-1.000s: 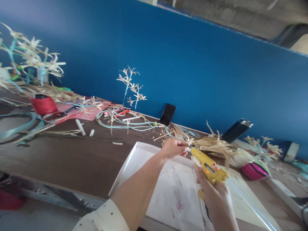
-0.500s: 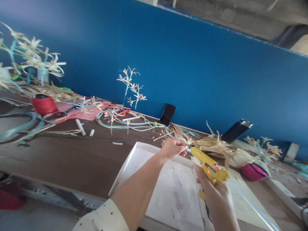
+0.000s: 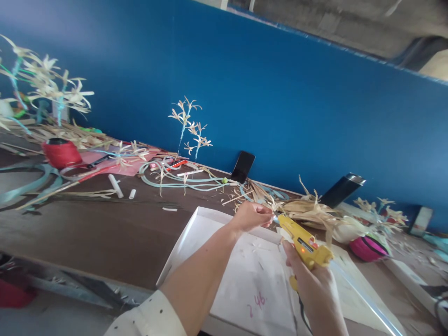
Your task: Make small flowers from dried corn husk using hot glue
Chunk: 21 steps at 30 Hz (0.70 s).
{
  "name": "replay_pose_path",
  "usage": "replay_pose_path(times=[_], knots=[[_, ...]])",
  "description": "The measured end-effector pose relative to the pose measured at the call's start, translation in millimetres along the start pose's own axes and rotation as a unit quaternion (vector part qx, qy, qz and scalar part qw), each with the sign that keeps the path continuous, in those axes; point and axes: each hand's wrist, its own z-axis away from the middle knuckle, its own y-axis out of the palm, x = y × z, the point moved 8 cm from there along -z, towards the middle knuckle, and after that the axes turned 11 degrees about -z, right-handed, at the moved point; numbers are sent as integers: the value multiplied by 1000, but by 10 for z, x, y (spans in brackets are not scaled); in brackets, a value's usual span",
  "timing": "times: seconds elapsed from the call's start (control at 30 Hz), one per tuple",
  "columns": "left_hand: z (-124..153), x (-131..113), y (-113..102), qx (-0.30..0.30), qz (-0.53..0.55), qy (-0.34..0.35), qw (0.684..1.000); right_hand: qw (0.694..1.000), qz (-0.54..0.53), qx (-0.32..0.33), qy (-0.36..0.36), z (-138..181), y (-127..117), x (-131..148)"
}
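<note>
My right hand (image 3: 312,284) is wrapped round a yellow hot glue gun (image 3: 304,242), its small light glowing orange. The gun's nozzle (image 3: 276,219) points up and left, close against my left fingertips. With fingers pinched, my left hand (image 3: 252,216) holds a small pale husk flower (image 3: 275,204) whose petals show just past the fingers; its stem is hidden. Beneath both hands lies a shallow white box lid (image 3: 257,275) with "2.46" written on it and small scraps inside.
Dried husks (image 3: 308,210), a dark phone (image 3: 243,167) and a black flask (image 3: 343,190) stand or lie along the blue partition (image 3: 280,107). Finished flower stems (image 3: 189,126), a red thread spool (image 3: 62,153) and blue cord (image 3: 147,175) are to the left; a pink roll (image 3: 368,248) is right.
The hands and glue gun hold almost the same position. The husk flower at my left fingertips shows more clearly, raised slightly. The whole view has shifted a little.
</note>
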Motion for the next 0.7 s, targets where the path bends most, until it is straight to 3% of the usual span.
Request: replay_pose_path(times=[0.43, 0.7], knots=[[45, -83, -46, -26, -21, -24, 999, 999, -36, 19, 12, -12, 15, -98], [52, -107, -57, -32, -8, -14, 999, 991, -134, -13, -4, -139, -228, -292]])
